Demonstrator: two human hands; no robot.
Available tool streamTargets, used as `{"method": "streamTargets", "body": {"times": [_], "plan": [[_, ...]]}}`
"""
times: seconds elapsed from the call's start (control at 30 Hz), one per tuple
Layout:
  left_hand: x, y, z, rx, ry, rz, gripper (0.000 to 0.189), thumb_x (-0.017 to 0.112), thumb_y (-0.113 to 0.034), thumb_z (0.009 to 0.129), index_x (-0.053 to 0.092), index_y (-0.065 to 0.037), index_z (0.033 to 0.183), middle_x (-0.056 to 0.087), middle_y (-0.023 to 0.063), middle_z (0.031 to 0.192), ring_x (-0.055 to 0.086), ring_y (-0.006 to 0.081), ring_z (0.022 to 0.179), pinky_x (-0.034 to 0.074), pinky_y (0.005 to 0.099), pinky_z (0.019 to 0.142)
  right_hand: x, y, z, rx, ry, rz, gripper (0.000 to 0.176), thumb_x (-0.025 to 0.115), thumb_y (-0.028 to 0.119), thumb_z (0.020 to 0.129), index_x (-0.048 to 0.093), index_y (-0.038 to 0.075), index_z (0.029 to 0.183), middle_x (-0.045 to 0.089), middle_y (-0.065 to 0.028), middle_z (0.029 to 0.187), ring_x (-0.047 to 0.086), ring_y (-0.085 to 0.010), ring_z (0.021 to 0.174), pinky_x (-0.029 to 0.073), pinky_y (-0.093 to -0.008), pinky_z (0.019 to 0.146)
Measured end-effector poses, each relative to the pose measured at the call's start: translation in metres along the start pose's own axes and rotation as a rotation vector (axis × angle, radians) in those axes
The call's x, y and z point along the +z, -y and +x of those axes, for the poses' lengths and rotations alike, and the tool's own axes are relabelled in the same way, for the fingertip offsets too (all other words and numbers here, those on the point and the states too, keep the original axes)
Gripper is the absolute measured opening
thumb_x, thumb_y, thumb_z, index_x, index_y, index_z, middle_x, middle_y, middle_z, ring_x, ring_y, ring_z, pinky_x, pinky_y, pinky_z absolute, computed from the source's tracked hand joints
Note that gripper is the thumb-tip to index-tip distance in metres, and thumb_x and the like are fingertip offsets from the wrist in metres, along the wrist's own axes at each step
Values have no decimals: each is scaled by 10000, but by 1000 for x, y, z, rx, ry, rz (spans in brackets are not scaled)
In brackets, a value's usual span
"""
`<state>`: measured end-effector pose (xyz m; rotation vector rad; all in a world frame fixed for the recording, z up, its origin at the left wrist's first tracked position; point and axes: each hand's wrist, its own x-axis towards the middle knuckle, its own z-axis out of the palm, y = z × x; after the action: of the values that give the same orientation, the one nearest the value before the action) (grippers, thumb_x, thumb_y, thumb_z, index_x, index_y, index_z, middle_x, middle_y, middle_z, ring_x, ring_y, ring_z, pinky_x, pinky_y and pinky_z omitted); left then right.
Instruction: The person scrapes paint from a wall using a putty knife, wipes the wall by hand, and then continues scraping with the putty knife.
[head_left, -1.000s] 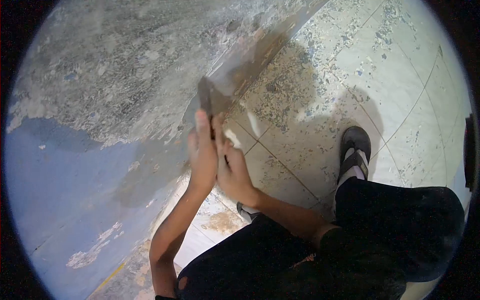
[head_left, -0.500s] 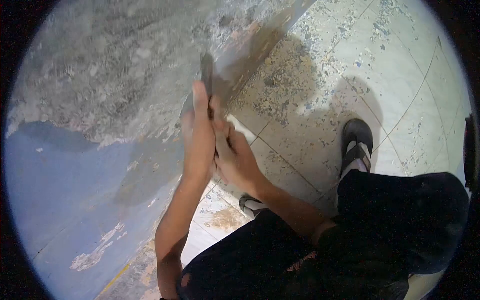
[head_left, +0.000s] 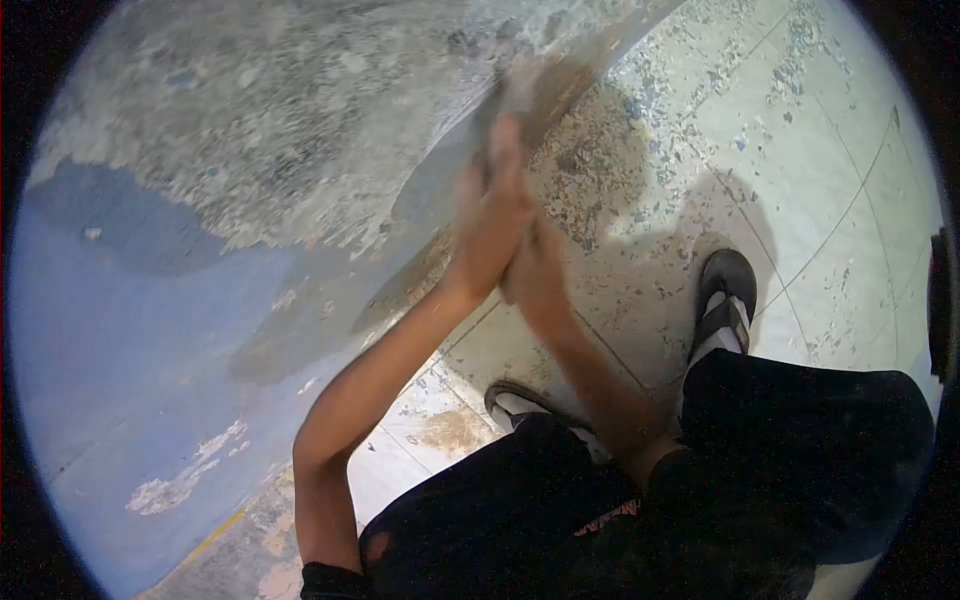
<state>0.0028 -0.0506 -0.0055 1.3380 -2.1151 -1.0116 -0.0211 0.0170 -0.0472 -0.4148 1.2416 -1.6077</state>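
Black trousers (head_left: 800, 450) and a dark sandal (head_left: 725, 300) sit on pale, paint-flecked floor tiles (head_left: 800, 150). Beyond them the left hand (head_left: 492, 225) lies with fingers stretched flat along a blurred scraper (head_left: 512, 95). The right hand (head_left: 535, 270) presses beside it, its grip too blurred to tell. The blade meets the foot of the wall (head_left: 250, 130) — rough grey plaster, with smooth blue paint nearer.

Renovation site, scraped wall (head_left: 250, 130), flake-strewn floor (head_left: 760, 150)

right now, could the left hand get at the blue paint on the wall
Probably yes. The left hand is pressed against the right hand at the scraped grey wall, too blurred to show its grip. The blue paint lies on the same wall, lower left, with nothing between them.
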Motion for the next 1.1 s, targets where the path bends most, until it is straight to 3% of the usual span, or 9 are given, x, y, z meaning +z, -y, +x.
{"method": "streamTargets", "body": {"times": [0.07,0.17,0.33,0.47,0.53,0.6,0.67,0.93,1.1], "plan": [[-38,-4,-18,-545,129,-384,479,369,-505,919,470,-45,831,457,13,645,421,104,531,353,233,499,19,-1,-25,74,117,-49,383,319,232,963,421,-6,1244,610,-123,941,583,-169,732,448,-290,628],[-48,-23,-42,-609,-107,-509,494,355,-540,909,458,-72,791,399,-14,591,345,80,463,298,223,444,36,-1,-48,-61,158,-151,396,275,205,968,418,-51,1234,623,-176,930,592,-224,794,435,-330,734],[-53,-35,-42,-669,-125,-621,506,382,-562,891,460,-73,787,339,-30,549,314,65,454,280,209,446,38,23,-53,43,190,27,274,400,154,928,535,-84,913,544,-195,658,570,-239,594,407,-342,534],[-46,-36,-23,-646,-53,-616,533,411,-583,870,470,-71,732,353,-22,533,347,80,453,322,230,469,25,41,-33,53,162,0,301,377,173,941,539,-78,977,545,-175,675,559,-206,618,413,-334,567],[-42,-38,-11,-646,-17,-585,568,418,-597,859,479,-63,677,380,-5,524,378,95,449,367,247,494,15,55,-25,398,253,144,329,359,212,954,537,-56,1022,547,-137,679,530,-178,615,416,-315,580],[-36,-42,-1,-657,-42,-536,573,446,-609,840,452,-72,641,390,-1,524,382,96,450,366,253,494,16,51,-13,261,215,107,367,348,261,963,535,-50,1015,545,-105,680,495,-153,591,405,-297,560],[-26,-30,16,-574,30,-513,574,455,-612,833,448,-72,637,400,1,525,390,95,454,363,252,490,18,39,4,158,98,153,307,324,320,969,463,64,871,434,18,548,374,-57,350,276,-216,284],[25,-40,52,-406,49,-503,570,445,-593,846,459,-60,643,438,-7,553,429,90,491,365,249,472,-23,56,37,236,-38,281,340,303,319,975,480,74,1130,460,43,565,367,-29,371,283,-198,303],[-28,-29,-9,-534,-2,-453,553,384,-549,895,469,-55,661,395,-15,534,392,76,481,343,237,458,13,30,-22,231,141,172,416,327,313,968,535,-47,974,535,-79,598,502,-135,472,394,-293,434]]}}
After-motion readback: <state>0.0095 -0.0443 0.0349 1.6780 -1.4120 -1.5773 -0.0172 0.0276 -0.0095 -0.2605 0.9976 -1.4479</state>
